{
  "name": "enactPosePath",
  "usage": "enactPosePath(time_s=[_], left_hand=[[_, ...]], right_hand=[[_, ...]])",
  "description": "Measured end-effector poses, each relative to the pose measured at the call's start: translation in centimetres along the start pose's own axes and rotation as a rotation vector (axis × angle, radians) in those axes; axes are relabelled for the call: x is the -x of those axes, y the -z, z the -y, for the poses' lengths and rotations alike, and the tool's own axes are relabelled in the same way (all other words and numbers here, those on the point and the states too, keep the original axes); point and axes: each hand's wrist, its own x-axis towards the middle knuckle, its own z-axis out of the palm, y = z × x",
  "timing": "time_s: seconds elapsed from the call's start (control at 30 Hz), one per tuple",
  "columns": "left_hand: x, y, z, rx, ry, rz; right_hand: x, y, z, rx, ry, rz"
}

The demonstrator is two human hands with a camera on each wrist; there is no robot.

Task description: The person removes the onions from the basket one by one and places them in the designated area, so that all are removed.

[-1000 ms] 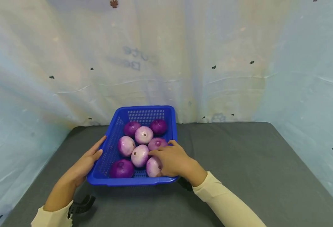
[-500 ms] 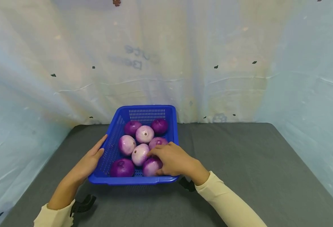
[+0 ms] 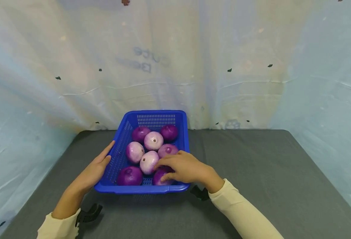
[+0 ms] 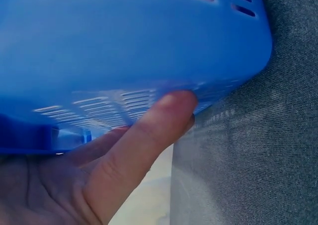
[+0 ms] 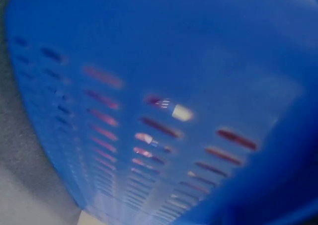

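Note:
A blue plastic basket (image 3: 141, 190) holds several purple and whitish onions, among them a pale one (image 3: 149, 162) beside my right fingers and a dark purple one (image 3: 129, 176) at the front left. My right hand (image 3: 185, 167) reaches over the right rim and grips the front right onion (image 3: 160, 177), hiding part of it. My left hand (image 3: 92, 171) rests against the basket's left wall, fingers fairly straight. In the left wrist view, its thumb (image 4: 154, 128) presses on the slotted side. Only the basket wall (image 5: 198, 71) fills the right wrist view; the hand is out of sight there.
The basket stands on a table with a dark grey cloth (image 3: 253, 176). Pale patterned sheeting (image 3: 208, 66) hangs behind and at both sides. A black strap piece (image 3: 89, 213) shows at the left wrist, another (image 3: 200, 193) at the right.
The front right onion has turned in my right hand: its whitish face with the root end is gone from view and purple skin shows. The left hand keeps its place on the basket.

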Motion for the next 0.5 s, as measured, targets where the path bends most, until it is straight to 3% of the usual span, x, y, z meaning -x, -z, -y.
enactPosePath(time_s=[0.2,0.5], left_hand=[[-0.14,-0.05,-0.08,0.002,-0.019,0.005],[-0.05,0.03,0.37,0.003,-0.022,0.000]], right_hand=[[-0.07,0.11,0.57,0.094,-0.119,0.076],[-0.37,0.06,0.73,0.153,-0.094,0.068]])
